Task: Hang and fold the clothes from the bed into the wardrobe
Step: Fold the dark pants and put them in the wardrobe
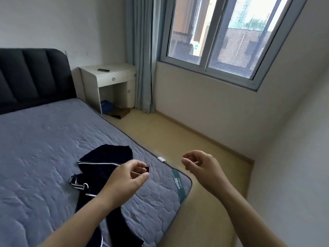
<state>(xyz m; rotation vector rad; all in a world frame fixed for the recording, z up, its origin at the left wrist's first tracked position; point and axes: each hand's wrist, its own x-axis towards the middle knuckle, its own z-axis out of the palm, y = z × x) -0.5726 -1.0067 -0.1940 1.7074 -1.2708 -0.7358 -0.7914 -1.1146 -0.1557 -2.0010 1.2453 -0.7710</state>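
Left hand (124,179) over navy garment (106,156), right hand (201,165) beyond bed (44,139) — both loosely curled, seemingly empty.

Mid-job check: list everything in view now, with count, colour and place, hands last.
garment: one, dark navy with white stripes, crumpled on the bed's near corner
bed: one, grey-blue quilted mattress, left of view
headboard: one, dark grey, far left
desk: one, white, between headboard and curtain
remote: one, dark, on the desk top
bag: one, brown, on the floor by the desk's foot
curtain: one, pale blue-grey, left of the window
window: one, grey frame, far wall
floor: one, beige, right of the bed
left hand: one, above the garment, fingers curled; dark red bit at fingertips, hold unclear
right hand: one, over the floor past the bed edge, loosely curled, empty
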